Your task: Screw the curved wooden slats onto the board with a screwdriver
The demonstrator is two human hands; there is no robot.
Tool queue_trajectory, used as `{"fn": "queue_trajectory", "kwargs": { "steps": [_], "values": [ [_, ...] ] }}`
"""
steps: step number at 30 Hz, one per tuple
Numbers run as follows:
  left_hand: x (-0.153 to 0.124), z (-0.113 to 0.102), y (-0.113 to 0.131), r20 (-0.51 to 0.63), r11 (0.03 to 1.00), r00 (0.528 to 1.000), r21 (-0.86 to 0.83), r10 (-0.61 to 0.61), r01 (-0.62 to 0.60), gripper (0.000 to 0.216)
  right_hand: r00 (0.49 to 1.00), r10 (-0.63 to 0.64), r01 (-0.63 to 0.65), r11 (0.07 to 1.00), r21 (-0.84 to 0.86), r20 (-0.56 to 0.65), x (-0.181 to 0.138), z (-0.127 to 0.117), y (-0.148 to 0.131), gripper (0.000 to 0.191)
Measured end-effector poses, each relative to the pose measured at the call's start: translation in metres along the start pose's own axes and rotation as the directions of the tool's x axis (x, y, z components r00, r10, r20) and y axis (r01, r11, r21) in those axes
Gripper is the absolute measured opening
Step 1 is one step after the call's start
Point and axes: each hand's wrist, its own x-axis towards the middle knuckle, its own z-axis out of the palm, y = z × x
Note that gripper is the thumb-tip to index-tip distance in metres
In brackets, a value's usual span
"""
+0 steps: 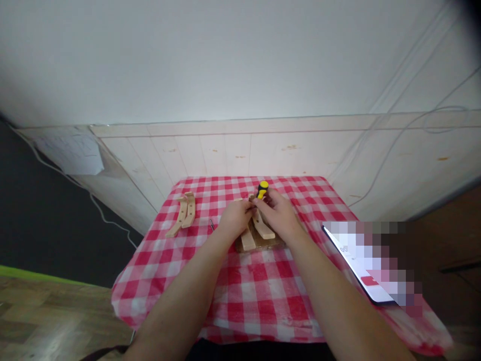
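Note:
My right hand (280,210) grips a screwdriver (262,188) with a yellow and black handle, held upright. Its tip is hidden behind my fingers. Close beside it, my left hand (235,219) has its fingers pinched together over the wooden pieces; what they hold is hidden. Below both hands lies a brown board (259,245). On the board rest a curved wooden piece (265,231) with holes and a second light wooden piece (247,240), partly covered by my left hand.
Two more curved wooden pieces (190,210) with holes lie at the left of the table. A small thin metal item (212,225) is near my left wrist. A tablet-like screen (370,281), partly blurred, lies at the right edge. A red checked cloth (259,291) covers the table against the wall.

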Motion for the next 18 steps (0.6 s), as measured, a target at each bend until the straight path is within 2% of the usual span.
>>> {"fn": "queue_trajectory", "kwargs": {
  "steps": [5,13,18],
  "values": [
    [-0.001,-0.001,0.001,-0.003,0.999,1.000,-0.032,0.023,-0.023,0.029,1.000,0.006,-0.007,1.000,-0.023,-0.029,0.002,0.000,0.002,0.027],
    [-0.005,-0.003,0.003,-0.023,0.987,0.996,-0.141,-0.083,0.079,0.029,0.999,-0.003,-0.001,0.996,-0.085,-0.039,0.002,0.001,0.001,0.032],
    [-0.006,-0.004,0.002,-0.007,0.982,0.999,-0.186,-0.035,0.033,0.032,0.999,-0.006,0.007,1.000,0.018,-0.045,0.003,0.001,0.011,0.033]
  ]
}}
